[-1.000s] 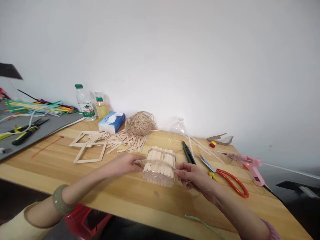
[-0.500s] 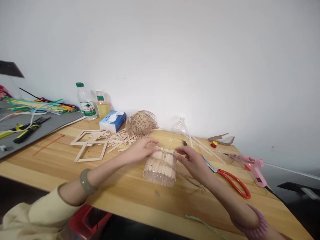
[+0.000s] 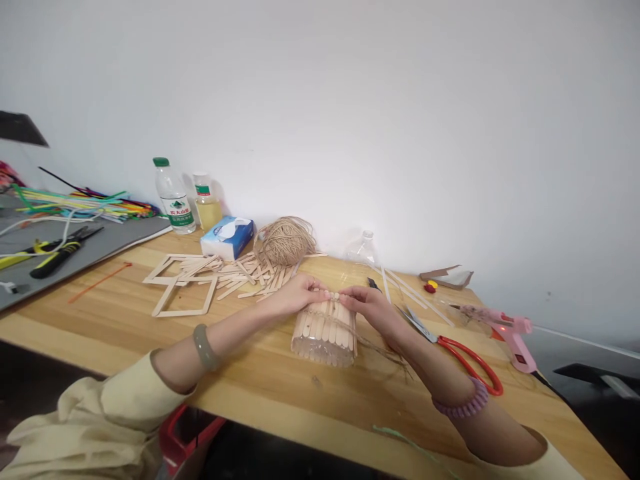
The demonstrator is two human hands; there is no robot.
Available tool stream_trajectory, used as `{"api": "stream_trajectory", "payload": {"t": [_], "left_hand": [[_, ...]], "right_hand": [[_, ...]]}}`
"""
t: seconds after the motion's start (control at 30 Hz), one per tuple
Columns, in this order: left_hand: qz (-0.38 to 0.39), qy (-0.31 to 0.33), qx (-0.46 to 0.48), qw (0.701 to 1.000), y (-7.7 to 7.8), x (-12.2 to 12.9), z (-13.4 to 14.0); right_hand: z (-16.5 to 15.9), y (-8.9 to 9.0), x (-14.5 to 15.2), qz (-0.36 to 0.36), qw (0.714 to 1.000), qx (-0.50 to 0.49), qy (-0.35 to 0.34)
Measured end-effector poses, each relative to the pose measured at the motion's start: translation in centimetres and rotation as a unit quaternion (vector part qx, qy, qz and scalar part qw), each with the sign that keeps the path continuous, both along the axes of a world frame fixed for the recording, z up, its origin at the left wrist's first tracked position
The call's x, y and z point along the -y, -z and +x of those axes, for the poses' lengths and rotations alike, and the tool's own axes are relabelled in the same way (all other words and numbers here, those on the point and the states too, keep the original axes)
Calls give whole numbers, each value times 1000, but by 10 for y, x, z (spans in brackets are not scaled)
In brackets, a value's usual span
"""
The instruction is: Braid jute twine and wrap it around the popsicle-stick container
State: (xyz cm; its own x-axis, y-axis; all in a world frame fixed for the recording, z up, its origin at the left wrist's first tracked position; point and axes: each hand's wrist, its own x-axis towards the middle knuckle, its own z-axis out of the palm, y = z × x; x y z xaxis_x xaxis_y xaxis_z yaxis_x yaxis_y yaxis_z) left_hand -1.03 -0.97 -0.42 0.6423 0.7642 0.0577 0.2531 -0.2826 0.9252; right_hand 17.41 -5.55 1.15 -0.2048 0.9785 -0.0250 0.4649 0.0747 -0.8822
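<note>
A cup-like piece of clear plastic bottle covered with wooden craft sticks lies before me, its clear end facing me. Jute twine is wound around the sticks, and loose tails run out to the right, under my right forearm. At the far end, my left hand grips the rim from the left, thumb on the sticks. My right hand pinches the same rim from the right, its thumb close to the other. The fingers behind the rim are partly hidden, along with the upper twine wrap.
Behind are a ball of twine, loose craft sticks, stick frames, a tissue pack and a water bottle. Red-handled scissors and a pink glue gun lie right. A cut bottle top stands near the wall.
Both hands have moved inward along the far rim, so the thumbs now nearly meet. The fingers have closed on the stick-covered cup. The view has shifted slightly.
</note>
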Motion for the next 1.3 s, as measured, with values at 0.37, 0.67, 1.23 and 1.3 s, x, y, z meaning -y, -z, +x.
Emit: {"api": "stream_trajectory", "payload": {"t": [0.37,0.67,1.23,1.3], "left_hand": [[202,-79,-47,975,-9,46,-45],[316,-94,-72,941,3,58,-60],[-12,-187,94,978,-1,77,-53],[-7,-201,120,972,-3,79,-54]], "right_hand": [[-9,-5,53,288,932,214,-46],[-5,-18,65,267,931,239,-68],[23,-6,80,224,936,269,-29],[24,-5,83,292,912,287,-10]]}}
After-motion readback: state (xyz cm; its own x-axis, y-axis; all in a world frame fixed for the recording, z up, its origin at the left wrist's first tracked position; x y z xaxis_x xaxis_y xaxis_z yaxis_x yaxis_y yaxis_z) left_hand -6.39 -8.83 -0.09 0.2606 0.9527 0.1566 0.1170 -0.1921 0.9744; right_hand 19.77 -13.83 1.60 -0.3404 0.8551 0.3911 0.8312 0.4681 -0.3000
